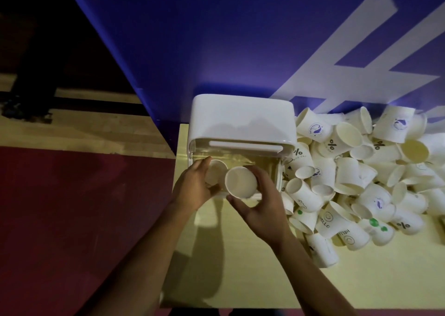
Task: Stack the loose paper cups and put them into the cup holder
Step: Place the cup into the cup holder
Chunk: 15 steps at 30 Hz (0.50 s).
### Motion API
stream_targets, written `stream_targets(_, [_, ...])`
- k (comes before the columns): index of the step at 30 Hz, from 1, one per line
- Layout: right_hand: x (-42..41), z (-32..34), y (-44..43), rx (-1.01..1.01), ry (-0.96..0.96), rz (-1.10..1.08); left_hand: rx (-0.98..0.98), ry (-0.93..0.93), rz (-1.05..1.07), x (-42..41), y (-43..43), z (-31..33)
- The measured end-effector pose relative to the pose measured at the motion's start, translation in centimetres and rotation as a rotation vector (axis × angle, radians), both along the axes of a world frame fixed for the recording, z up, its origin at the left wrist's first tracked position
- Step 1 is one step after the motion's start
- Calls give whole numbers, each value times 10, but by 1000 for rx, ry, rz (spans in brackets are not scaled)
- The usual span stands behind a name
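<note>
Single wide-angle view from a head-worn camera, set above the near edge of the table (pixel 373 286) and facing forward and steeply down. Close range: the left hand (pixel 192 185) and right hand (pixel 262 209) sit mid-frame. The near-left corner and the far edge both show, the far edge against a blue panel (pixel 192 38).

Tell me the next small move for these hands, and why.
Probably lower the right-hand cup into the cup holder beside the left-hand cup: the right hand and left hand grip them at its clear front, and loose cups wait alongside.
</note>
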State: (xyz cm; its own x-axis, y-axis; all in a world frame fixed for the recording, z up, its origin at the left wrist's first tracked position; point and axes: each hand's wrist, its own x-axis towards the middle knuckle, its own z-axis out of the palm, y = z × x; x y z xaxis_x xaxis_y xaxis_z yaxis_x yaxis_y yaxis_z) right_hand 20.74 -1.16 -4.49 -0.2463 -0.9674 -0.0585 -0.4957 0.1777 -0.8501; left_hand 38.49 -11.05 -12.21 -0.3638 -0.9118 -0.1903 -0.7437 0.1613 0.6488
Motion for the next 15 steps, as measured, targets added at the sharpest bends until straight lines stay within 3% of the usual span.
stream_targets(6, [16,-25,-30,6,32,42,72,34,-61,6,-6,-6])
stream_targets(15, [26,-53,-55,201,62,173,228,170,-49,17,-5,7])
